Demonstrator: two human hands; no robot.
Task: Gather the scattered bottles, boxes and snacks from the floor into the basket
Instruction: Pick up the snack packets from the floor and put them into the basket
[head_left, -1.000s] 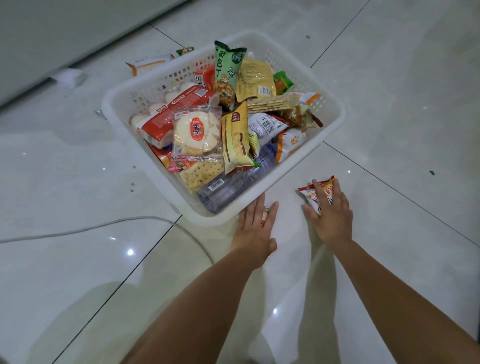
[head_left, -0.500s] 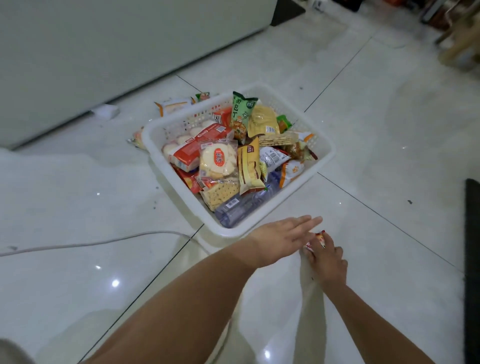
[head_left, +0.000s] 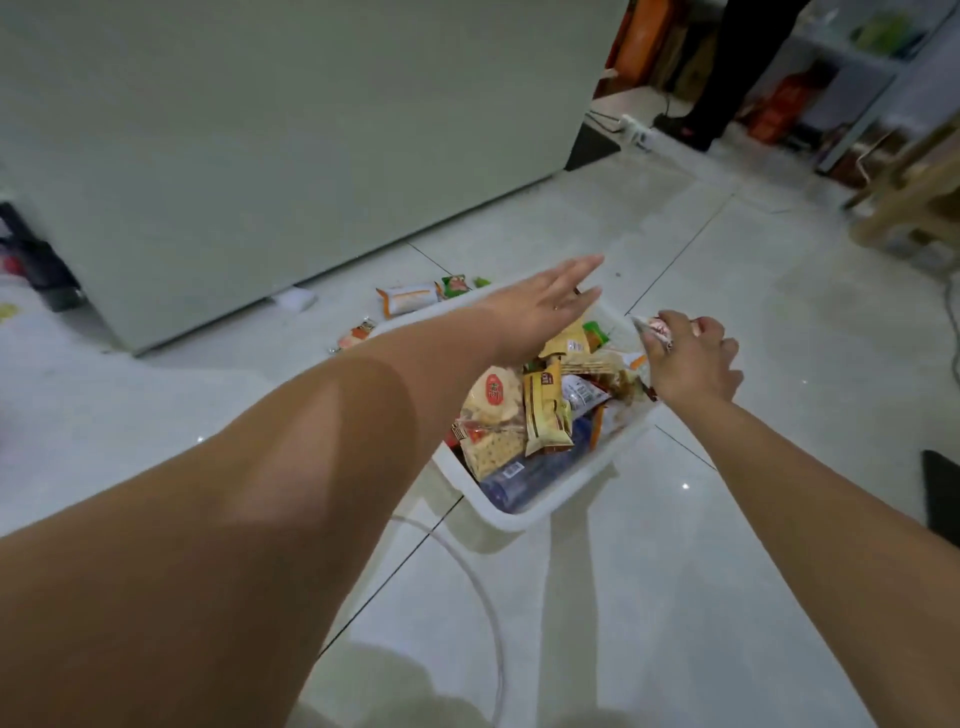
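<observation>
A white plastic basket (head_left: 545, 506) stands on the tiled floor, heaped with snack packs and a bottle. My right hand (head_left: 693, 358) hovers over the basket's right side and grips a small red and white snack packet (head_left: 655, 328). My left hand (head_left: 545, 304) stretches flat across the basket's far left part, fingers straight, holding nothing. Behind the basket an orange and white snack pack (head_left: 408, 298), a green packet (head_left: 456, 285) and a small orange packet (head_left: 357, 335) lie on the floor.
A large pale cabinet (head_left: 291, 130) rises at the back left, with a white scrap (head_left: 295, 299) at its foot. A white cable (head_left: 488, 597) curves over the floor near me. Shelves, a power strip (head_left: 635, 127) and wooden furniture (head_left: 914, 197) fill the back right.
My right hand has lifted the small packet from the floor up over the basket. My left hand left the floor and swung out over the basket. The view has tilted upward.
</observation>
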